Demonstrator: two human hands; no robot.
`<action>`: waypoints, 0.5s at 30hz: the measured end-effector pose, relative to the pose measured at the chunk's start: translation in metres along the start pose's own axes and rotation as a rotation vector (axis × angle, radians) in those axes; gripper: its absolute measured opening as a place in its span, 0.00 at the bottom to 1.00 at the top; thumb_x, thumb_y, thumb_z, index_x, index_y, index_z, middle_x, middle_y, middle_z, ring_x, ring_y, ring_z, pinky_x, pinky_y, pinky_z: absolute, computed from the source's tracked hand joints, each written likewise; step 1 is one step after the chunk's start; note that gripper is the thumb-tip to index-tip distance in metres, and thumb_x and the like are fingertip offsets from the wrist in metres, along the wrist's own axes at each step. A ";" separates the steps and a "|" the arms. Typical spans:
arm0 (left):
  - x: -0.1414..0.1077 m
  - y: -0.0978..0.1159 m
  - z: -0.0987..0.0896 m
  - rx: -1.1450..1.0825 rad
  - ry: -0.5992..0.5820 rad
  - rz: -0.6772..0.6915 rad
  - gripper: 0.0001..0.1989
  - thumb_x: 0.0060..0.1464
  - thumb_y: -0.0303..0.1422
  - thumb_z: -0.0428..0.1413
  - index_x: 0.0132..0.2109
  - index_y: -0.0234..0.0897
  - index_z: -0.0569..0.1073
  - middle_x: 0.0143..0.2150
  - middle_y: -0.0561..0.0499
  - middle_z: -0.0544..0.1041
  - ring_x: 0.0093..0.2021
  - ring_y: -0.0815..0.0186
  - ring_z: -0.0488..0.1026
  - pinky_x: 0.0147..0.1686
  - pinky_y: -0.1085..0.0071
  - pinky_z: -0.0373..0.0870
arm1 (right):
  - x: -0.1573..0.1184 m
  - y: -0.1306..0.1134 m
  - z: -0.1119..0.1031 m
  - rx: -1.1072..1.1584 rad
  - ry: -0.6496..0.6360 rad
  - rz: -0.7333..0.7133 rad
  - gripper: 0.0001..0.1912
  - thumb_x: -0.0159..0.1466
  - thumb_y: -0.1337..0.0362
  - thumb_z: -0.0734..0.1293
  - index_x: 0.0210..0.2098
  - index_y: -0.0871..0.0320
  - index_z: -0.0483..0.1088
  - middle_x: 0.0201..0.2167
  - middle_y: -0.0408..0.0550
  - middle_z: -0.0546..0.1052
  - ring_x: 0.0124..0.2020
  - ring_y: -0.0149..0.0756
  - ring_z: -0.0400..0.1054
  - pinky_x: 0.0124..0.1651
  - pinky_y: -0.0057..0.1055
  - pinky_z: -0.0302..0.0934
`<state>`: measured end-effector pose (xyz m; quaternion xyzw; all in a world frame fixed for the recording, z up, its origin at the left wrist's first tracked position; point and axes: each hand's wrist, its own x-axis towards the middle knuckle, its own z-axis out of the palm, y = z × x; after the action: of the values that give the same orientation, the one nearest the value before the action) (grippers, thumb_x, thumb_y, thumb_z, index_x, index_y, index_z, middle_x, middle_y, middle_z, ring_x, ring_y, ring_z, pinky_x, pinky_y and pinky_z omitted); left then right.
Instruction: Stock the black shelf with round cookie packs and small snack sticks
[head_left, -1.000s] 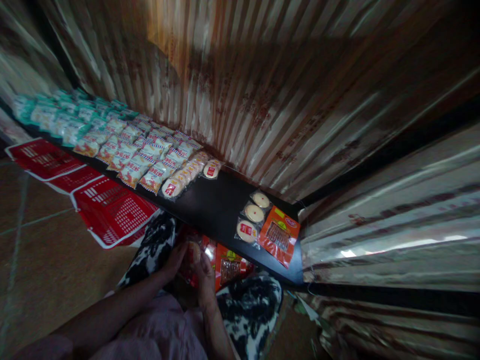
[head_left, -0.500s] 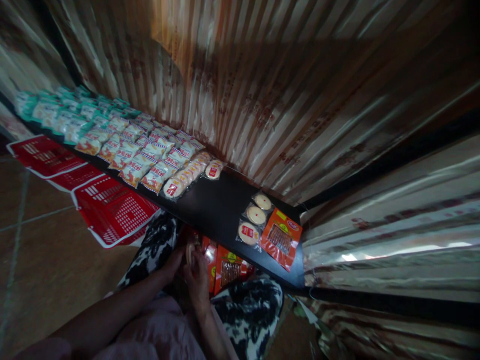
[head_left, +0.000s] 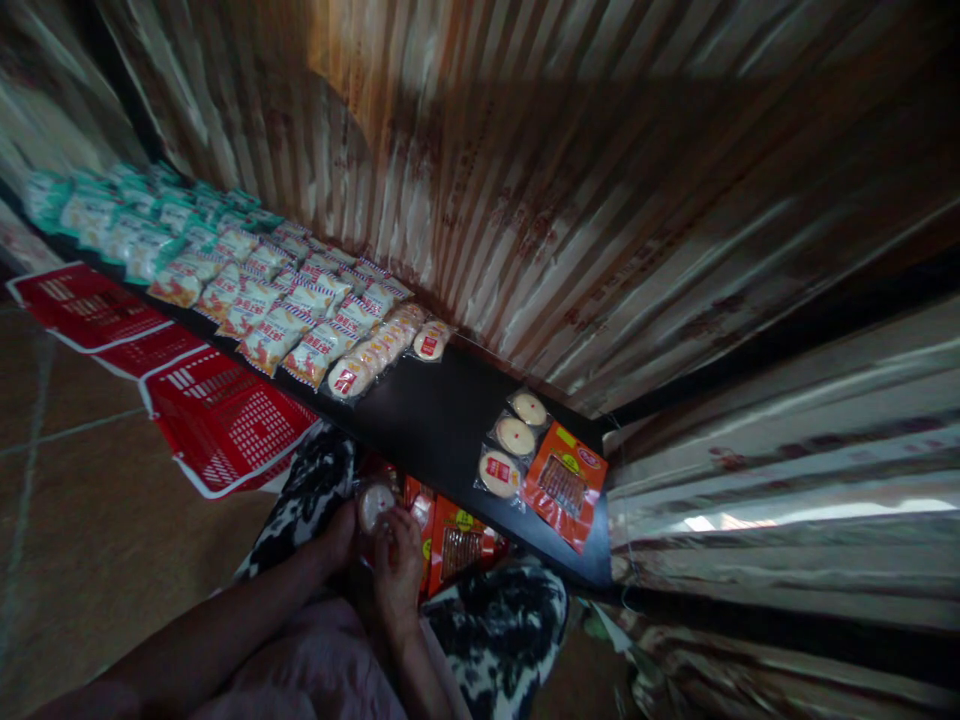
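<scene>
Low in front of my lap, my left hand [head_left: 342, 532] grips the left edge of a wrapped round pale cake [head_left: 374, 503], its face turned upward. My right hand [head_left: 398, 553] has its fingers bent over the lower right edge of the same cake. Right beside the hands, orange snack packets [head_left: 459, 540] lie below the shelf edge. On the black shelf [head_left: 431, 420] lie similar cakes: a column of wrapped cakes [head_left: 516, 436] at the right and an overlapping row [head_left: 375, 355] further left.
An orange packet [head_left: 564, 484] lies at the shelf's right end. Rows of white snack bags [head_left: 300, 305] and green-white bags [head_left: 142, 220] fill the left. Red baskets [head_left: 225, 415] stand along the front edge. A pleated curtain [head_left: 525, 200] hangs behind.
The cake between my hands has turned from edge-on to face-up. My right hand has shifted slightly right and down, and its fingers are more bent.
</scene>
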<state>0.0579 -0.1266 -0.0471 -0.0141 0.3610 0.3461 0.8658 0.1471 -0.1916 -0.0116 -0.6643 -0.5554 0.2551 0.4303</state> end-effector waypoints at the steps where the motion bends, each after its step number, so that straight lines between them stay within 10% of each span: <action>1: 0.001 0.000 0.000 -0.007 -0.005 -0.003 0.13 0.52 0.34 0.49 0.40 0.29 0.72 0.29 0.46 0.76 0.30 0.64 0.74 0.32 0.69 0.70 | 0.001 -0.001 0.000 -0.006 0.003 -0.005 0.13 0.61 0.64 0.58 0.39 0.58 0.72 0.43 0.54 0.72 0.47 0.38 0.65 0.49 0.37 0.62; 15: -0.015 0.004 0.019 0.032 -0.123 0.022 0.14 0.48 0.36 0.54 0.38 0.30 0.72 0.28 0.47 0.75 0.33 0.61 0.74 0.33 0.69 0.68 | 0.007 -0.003 -0.005 -0.141 -0.054 -0.061 0.13 0.63 0.58 0.58 0.41 0.55 0.70 0.41 0.51 0.75 0.46 0.38 0.68 0.48 0.36 0.63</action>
<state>0.0596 -0.1272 -0.0222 0.0249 0.3129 0.3500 0.8826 0.1516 -0.1863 -0.0053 -0.6686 -0.6033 0.2199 0.3750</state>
